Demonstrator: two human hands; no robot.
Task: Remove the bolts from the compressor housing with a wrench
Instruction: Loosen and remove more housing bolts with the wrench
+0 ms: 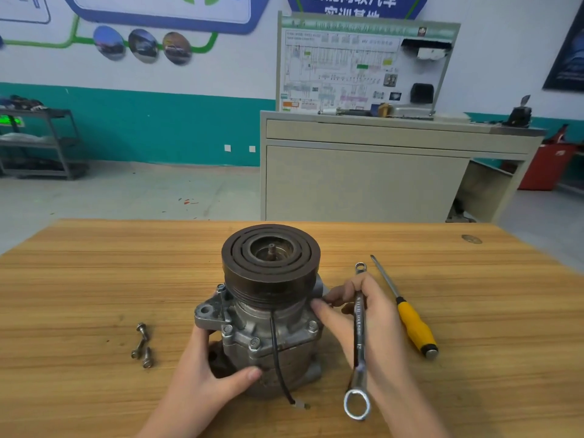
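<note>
While the compressor (268,314) stands upright mid-bench (94,263), pulley (270,256) on top, clutter sits on both sides. Left of it: three loose bolts (142,345) lying together on the wood, well apart from the housing. Right of it: a yellow-handled screwdriver (407,311) lying flat, just beside the right hand (366,324), tip pointing away. A black wire (278,358) hangs down the front of the housing and ends on the bench near the wrench's lower ring. Behind the bench: grey cabinet (363,181) with a wiring-diagram board (357,67), metal shelf rack (38,143) far left, red bin (550,165) far right.

Left hand (205,377) holds the lower housing from the left, thumb across the front, fingers (202,339) wrapped round the side under the mounting ear. Right hand holds the double-ring wrench (359,339), fingers curled on its shank; one ring sticks out above the hand, the other lies below, near the wrist. Right fingertips (319,306) touch the housing's right side just under the pulley. The wrench is on no bolt. Bolts (254,343) still seated on the flange, front and right, between the two hands.
</note>
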